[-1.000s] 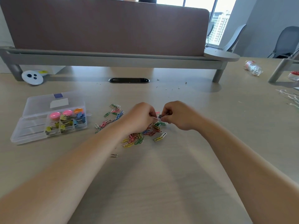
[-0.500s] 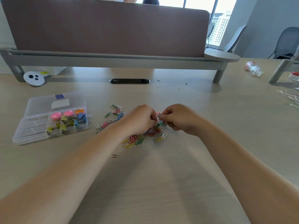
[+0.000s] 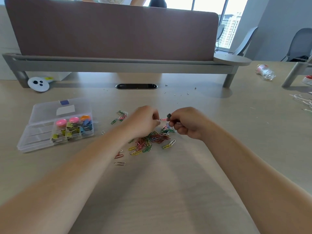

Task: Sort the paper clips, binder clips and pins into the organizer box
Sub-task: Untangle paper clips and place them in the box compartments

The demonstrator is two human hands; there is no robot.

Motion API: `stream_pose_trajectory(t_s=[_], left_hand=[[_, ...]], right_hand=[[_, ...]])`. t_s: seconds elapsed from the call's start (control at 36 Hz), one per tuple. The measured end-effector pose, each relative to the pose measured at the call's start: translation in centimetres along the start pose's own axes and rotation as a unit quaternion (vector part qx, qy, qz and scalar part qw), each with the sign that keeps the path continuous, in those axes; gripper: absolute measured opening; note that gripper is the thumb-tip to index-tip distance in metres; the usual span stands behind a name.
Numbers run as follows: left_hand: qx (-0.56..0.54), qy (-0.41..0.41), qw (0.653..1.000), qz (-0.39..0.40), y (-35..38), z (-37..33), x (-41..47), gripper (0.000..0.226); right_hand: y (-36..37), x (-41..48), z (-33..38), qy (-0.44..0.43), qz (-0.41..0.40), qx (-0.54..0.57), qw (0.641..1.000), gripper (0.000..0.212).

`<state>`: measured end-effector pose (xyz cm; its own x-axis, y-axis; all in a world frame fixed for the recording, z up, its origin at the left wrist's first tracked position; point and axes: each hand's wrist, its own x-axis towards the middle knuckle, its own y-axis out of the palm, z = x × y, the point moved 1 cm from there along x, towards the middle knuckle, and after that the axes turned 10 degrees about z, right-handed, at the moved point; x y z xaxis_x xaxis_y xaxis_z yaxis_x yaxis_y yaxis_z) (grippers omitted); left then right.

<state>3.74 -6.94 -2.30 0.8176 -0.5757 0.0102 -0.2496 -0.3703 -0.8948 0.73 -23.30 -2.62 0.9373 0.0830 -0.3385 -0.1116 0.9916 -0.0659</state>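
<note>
Hands separated: fingertips that met 1.0 s ago are now parted by a small gap. The left hand has been drawn back slightly. A dark binder clip, pinched by the right hand, is now exposed. A pink paper clip is now seen in the gap, at the left fingertips; grip unclear.

Beige wood-grain table. Brown fabric divider panel on grey metal rail. Black oval cable slot upper ctr. White round disc w/ black dots upper left. Crushed clear plastic bottle upper right.
</note>
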Motion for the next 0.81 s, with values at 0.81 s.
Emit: stream_pose_trajectory(t_s=[0.81], left_hand=[[-0.040,-0.057,0.997,-0.016,-3.0,5.3,-3.5,0.009]], right_hand=[[5.2,2.4,1.4,-0.097,-0.009,-0.464,0.881,0.016]])
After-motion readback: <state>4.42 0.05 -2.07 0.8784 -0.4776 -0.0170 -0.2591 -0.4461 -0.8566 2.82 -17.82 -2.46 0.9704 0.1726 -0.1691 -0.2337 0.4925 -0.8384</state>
